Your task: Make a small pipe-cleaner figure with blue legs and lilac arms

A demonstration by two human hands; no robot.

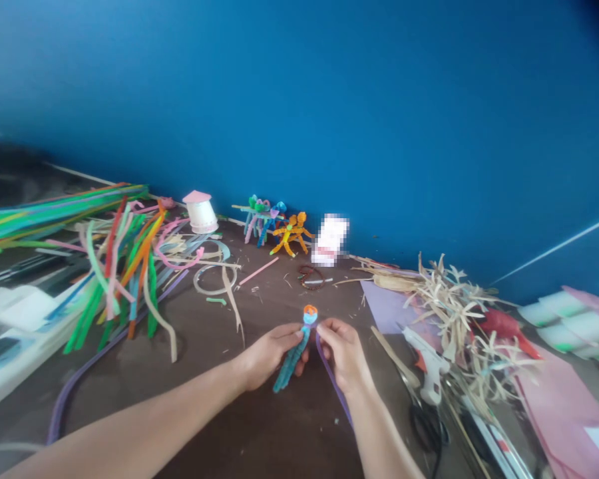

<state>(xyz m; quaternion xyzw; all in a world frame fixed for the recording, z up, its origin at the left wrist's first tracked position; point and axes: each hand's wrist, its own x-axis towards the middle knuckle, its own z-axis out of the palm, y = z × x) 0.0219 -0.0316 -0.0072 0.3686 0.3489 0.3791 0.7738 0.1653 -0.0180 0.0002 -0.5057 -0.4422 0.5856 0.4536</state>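
Note:
Between thumb and fingers, my left hand [267,356] grips a small pipe-cleaner figure [290,366]. The figure has teal fuzzy legs hanging down and an orange, white and light-blue head on top. My right hand [343,352] is closed in a pinch on a purple pipe cleaner [331,376], just right of the figure's neck. The purple length trails down along my right wrist. Whether it is wrapped around the neck is too small to tell. Behind my hands stand finished-looking pipe-cleaner figures, one yellow and orange [292,234], others blue, green and pink [262,218].
Loose coloured pipe cleaners [124,266] heap on the left. A white paper cup [201,214] and a beaded bracelet [311,277] sit farther back. At right lie a glue gun [429,369], scissors [422,422], dried-leaf stars [446,309] and pink paper [559,392]. A blue wall [329,120] closes the back.

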